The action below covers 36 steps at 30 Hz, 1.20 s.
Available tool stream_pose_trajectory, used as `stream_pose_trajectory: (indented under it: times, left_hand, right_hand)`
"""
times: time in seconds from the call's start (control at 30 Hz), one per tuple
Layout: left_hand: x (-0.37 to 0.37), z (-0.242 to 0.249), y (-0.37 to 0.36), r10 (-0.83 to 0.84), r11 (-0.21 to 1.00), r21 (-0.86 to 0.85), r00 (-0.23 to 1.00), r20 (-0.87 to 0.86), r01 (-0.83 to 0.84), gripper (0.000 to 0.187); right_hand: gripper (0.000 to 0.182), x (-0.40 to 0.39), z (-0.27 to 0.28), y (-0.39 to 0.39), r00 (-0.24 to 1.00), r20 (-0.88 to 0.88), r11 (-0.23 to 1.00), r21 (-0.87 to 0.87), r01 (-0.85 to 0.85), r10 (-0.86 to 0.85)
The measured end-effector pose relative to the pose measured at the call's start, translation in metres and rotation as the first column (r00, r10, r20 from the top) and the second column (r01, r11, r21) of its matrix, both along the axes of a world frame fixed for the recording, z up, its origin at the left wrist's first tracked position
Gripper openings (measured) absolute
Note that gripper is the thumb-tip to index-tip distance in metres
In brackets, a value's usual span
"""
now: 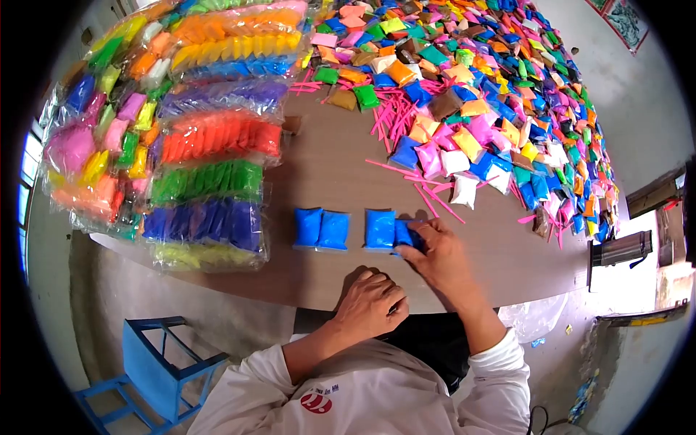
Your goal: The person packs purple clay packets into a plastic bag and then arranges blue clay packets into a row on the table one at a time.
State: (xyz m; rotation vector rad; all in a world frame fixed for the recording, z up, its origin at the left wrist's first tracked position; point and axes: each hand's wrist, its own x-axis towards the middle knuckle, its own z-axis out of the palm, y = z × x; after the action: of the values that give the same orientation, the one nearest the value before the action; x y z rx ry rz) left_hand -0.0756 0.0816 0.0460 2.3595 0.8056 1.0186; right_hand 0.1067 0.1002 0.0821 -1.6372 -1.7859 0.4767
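Note:
Two blue packets [320, 229] lie side by side on the brown table [326, 159], in front of me. Just to their right is another blue packet [380, 229]. My right hand [437, 250] has its thumb and fingers on one more blue packet [403, 234], which touches that one's right side and is partly covered by the fingers. Near the table's front edge rests my left hand [373, 299], its fingers curled in and nothing visible in them.
Clear bags with rows of coloured packets [210, 181] are stacked on the left. A large heap of loose coloured packets [500, 87] covers the back right. Pink sticks [391, 116] lie beside the heap. A blue stool [152, 362] stands at lower left.

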Motion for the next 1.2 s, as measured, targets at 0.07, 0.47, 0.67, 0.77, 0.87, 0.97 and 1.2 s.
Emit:
stream_pose_trajectory:
  times: [0.07, 0.47, 0.67, 0.77, 0.87, 0.97, 1.2]
  left_hand:
    - [0.001, -0.001, 0.000, 0.003, 1.000, 0.013, 1.000, 0.003, -0.003, 0.012]
    - [0.001, -0.002, -0.002, 0.004, 0.999, 0.050, 0.999, -0.033, -0.002, 0.013]
    - [0.001, -0.002, -0.003, 0.007, 1.000, 0.024, 0.999, -0.049, -0.006, 0.016]
    - [0.002, -0.002, -0.002, 0.004, 0.999, 0.034, 1.000, -0.029, -0.003, 0.017]
    - [0.002, -0.001, -0.002, 0.000, 1.000, 0.020, 1.000, -0.008, 0.000, 0.017]
    - [0.002, 0.000, -0.001, -0.005, 1.000, -0.002, 1.000, 0.006, 0.005, 0.016]
    - [-0.003, 0.001, 0.003, -0.013, 0.987, -0.157, 0.996, 0.083, 0.026, 0.015]
  right_hand:
    - [0.045, -0.011, -0.012, 0.007, 1.000, -0.012, 0.996, 0.093, -0.009, 0.010]
    - [0.014, 0.024, 0.011, 0.049, 0.943, -0.067, 0.913, 0.238, 0.332, -0.326]
    - [0.039, 0.130, -0.025, 0.086, 0.712, 0.056, 0.701, 0.245, 0.670, -0.700]
    - [0.049, 0.139, -0.015, 0.097, 0.705, 0.218, 0.730, 0.058, 0.681, -0.675]
    - [0.044, 0.153, -0.036, 0.108, 0.760, 0.026, 0.756, 0.138, 0.640, -0.649]
    - [0.033, 0.183, -0.064, 0.109, 0.781, -0.458, 0.851, 0.093, 0.517, -0.425]
    - [0.019, 0.109, 0.018, 0.004, 0.372, -0.885, 0.959, -0.234, 0.162, -0.279]
